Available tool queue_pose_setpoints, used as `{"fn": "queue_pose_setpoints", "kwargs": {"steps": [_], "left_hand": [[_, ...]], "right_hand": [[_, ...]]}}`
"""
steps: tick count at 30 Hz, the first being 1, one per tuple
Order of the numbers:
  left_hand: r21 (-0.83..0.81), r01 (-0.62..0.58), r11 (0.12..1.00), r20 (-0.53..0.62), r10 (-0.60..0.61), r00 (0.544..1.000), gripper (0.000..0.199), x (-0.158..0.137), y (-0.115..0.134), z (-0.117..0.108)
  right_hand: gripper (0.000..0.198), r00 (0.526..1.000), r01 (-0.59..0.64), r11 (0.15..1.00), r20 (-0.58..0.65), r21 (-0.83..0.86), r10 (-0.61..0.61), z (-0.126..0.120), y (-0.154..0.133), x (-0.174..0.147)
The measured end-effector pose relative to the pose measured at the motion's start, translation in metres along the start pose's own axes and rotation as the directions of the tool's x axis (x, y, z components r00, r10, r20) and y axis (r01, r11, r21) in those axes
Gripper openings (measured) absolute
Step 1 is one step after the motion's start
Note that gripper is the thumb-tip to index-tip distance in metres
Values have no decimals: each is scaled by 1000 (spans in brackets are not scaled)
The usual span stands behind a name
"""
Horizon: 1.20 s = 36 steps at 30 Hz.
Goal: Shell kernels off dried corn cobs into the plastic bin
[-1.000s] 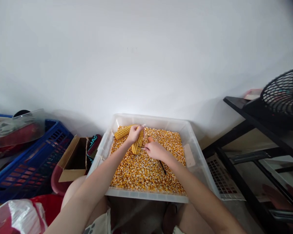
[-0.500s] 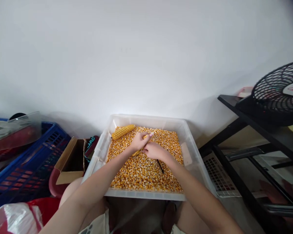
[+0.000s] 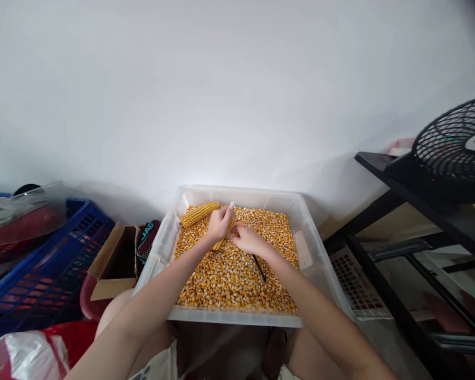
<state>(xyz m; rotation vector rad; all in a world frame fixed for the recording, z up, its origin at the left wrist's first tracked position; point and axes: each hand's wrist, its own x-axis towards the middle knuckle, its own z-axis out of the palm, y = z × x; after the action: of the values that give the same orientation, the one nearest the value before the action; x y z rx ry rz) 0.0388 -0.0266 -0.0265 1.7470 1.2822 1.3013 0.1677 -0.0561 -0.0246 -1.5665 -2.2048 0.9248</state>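
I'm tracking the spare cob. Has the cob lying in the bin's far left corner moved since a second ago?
No. The cob lies in the same far left corner of the bin; only the camera shifted.

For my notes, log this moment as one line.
left hand: holds cob | right hand: on cob, holds black tool | bin: kernels, second cob

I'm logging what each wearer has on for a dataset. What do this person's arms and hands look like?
Both forearms are bare, with no sleeves in view. The left hand and right hand wear no gloves; no watch or bracelet shows at the wrists. The left hand's nails look light-coloured and fairly long. Rings are too small to tell.
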Motion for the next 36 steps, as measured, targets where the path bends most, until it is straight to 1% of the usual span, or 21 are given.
{"fn": "queue_pose_setpoints", "kwargs": {"steps": [1, 2, 3, 5, 6, 7, 8, 9, 11, 13, 15, 18, 20, 22, 25, 28, 32, 36], "left_hand": [[-45, 29, 999, -47, -32, 998, 52, 3, -3, -2], [-91, 57, 994, -93, -65, 994, 52, 6, -6, -4], [-134, 82, 988, -139, -101, 985, 53, 8, -9, -6], [-208, 124, 970, -222, -171, 960, 54, 13, -16, -9], [-238, 139, 961, -256, -200, 946, 54, 15, -19, -10], [-262, 150, 953, -285, -225, 932, 54, 17, -23, -12], [-282, 156, 947, -308, -243, 920, 54, 19, -26, -13], [-295, 160, 942, -327, -256, 910, 53, 20, -28, -14], [-299, 166, 940, -353, -271, 896, 53, 22, -32, -15], [-278, 178, 944, -357, -274, 893, 53, 20, -31, -14], [-248, 181, 952, -322, -257, 911, 53, 17, -28, -11], [-190, 151, 970, -255, -198, 946, 52, 9, -20, -4], [-151, 142, 978, -228, -175, 958, 53, 5, -17, 0], [-121, 152, 981, -210, -175, 962, 53, 4, -15, 2], [-90, 138, 986, -187, -153, 970, 53, 5, -15, 1], [-59, 97, 993, -183, -107, 977, 51, 5, -13, 0], [-14, 68, 998, -183, -69, 981, 49, 5, -10, 0], [36, 36, 999, -169, -30, 985, 47, 4, -9, 1]], "right_hand": [[16, 998, -8, 993, -66, 120, 16, 4, 2, 3], [14, 992, -14, 967, -116, 253, 45, 8, 3, 6], [12, 987, -23, 921, -140, 388, 84, 14, 4, 10], [13, 976, -22, 794, -160, 607, 149, 24, 5, 15], [15, 970, -5, 738, -176, 675, 168, 29, 5, 16], [17, 962, 22, 702, -205, 712, 178, 33, 4, 17], [19, 953, 57, 696, -247, 716, 176, 36, 3, 18], [20, 941, 95, 720, -297, 687, 160, 39, 3, 18], [21, 919, 155, 821, -384, 550, 84, 41, 2, 17], [22, 900, 185, 912, -436, 367, -7, 42, 2, 18], [19, 875, 184, 957, -481, 226, -54, 44, 3, 19], [12, 832, 154, 978, -552, 138, -53, 49, 7, 21], [11, 825, 135, 983, -563, 128, -40, 52, 11, 21], [12, 831, 126, 983, -556, 131, -32, 54, 15, 21], [14, 827, 129, 978, -561, 163, -16, 54, 18, 21], [15, 822, 146, 965, -570, 219, 5, 55, 17, 22], [12, 826, 140, 952, -562, 271, 39, 57, 16, 24], [11, 828, 168, 941, -560, 295, 27, 58, 19, 24]]}}
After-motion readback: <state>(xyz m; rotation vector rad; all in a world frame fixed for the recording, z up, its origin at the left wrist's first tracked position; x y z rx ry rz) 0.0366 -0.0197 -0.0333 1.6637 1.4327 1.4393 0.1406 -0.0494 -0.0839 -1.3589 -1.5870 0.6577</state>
